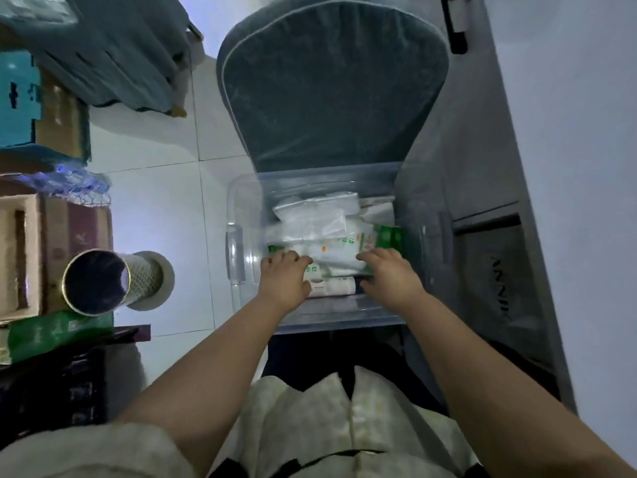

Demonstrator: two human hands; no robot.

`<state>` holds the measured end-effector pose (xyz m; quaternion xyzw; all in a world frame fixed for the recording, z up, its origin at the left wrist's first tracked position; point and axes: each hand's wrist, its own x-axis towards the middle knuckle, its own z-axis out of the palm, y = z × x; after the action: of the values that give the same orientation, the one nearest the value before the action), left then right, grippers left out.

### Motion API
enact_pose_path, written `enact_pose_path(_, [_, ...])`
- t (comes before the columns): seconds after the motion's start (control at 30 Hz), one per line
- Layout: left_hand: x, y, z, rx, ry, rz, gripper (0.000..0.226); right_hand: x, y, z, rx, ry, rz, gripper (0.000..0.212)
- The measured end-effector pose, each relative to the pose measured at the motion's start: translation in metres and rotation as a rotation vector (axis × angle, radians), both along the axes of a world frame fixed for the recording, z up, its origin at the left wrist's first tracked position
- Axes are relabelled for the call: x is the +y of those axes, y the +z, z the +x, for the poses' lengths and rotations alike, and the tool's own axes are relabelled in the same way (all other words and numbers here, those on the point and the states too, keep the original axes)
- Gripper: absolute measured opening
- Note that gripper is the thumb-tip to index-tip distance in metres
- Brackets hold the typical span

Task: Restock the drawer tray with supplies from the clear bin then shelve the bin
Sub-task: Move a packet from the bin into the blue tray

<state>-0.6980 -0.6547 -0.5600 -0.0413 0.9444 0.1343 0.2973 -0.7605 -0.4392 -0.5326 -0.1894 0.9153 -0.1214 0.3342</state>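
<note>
A clear plastic bin [241, 215] sits in front of me on a padded seat. Inside lie white plastic packets [313, 215] and white-and-green supply boxes [339, 248]. Both my hands are inside the bin. My left hand [284, 279] rests on the boxes at the near left, fingers curled over them. My right hand [391, 276] reaches over the green-edged pack [389, 236] at the right, fingers bent down onto it. Whether either hand has a firm hold is unclear. No drawer tray is visible.
A grey-blue chair cushion [331, 88] rises behind the bin. A grey cabinet [489, 167] with a dark recess stands to the right. On the left are cardboard boxes [31, 257], a metal-rimmed cylinder [103, 281], a green pack [51, 332] and white floor tiles [165, 208].
</note>
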Motion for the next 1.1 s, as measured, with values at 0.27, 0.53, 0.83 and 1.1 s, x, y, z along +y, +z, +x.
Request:
enact_pose_path(0.27, [-0.002, -0.065, -0.034, -0.133, -0.056, 0.046, 0.052, -0.017, -0.069, -0.046, -0.084, -0.007, 0.068, 0.059])
enact_pose_path(0.53, [-0.014, -0.15, -0.03, -0.187, 0.113, -0.095, 0.052, -0.033, -0.18, -0.076, -0.175, -0.023, 0.146, 0.08])
enact_pose_path(0.83, [-0.019, -0.18, -0.02, -0.11, 0.355, 0.022, 0.055, -0.033, -0.216, -0.057, -0.058, -0.018, 0.202, 0.09])
enact_pose_path(1.1, [-0.02, -0.167, -0.02, 0.009, 0.35, 0.127, 0.067, -0.026, -0.21, -0.044, -0.024, 0.266, 0.028, 0.061])
